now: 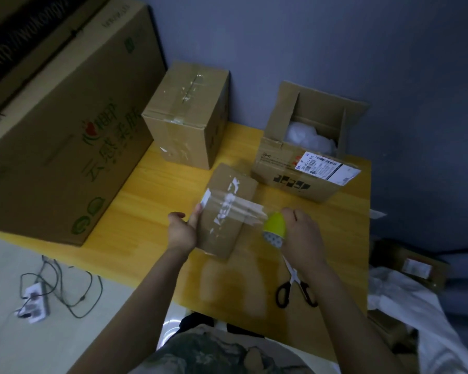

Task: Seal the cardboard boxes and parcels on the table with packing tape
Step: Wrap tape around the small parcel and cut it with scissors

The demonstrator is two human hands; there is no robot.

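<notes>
A small flat cardboard parcel (pixel 224 211) lies in the middle of the yellow table (pixel 152 220). My left hand (pixel 183 232) grips its left edge, thumb on top. My right hand (pixel 301 236) holds a yellow tape dispenser (pixel 275 225) just right of the parcel. A strip of clear tape (pixel 243 209) runs from the dispenser across the parcel's top to its left edge. Behind stand a closed, taped box (pixel 185 117) and an open box (pixel 308 147) with white filling and a shipping label on its front flap.
Black-handled scissors (pixel 295 286) lie on the table under my right forearm. A very large printed carton (pixel 57 117) fills the table's left side. A power strip with cables (pixel 34 300) lies on the floor at left. White cloth and another box (pixel 416 268) sit at right.
</notes>
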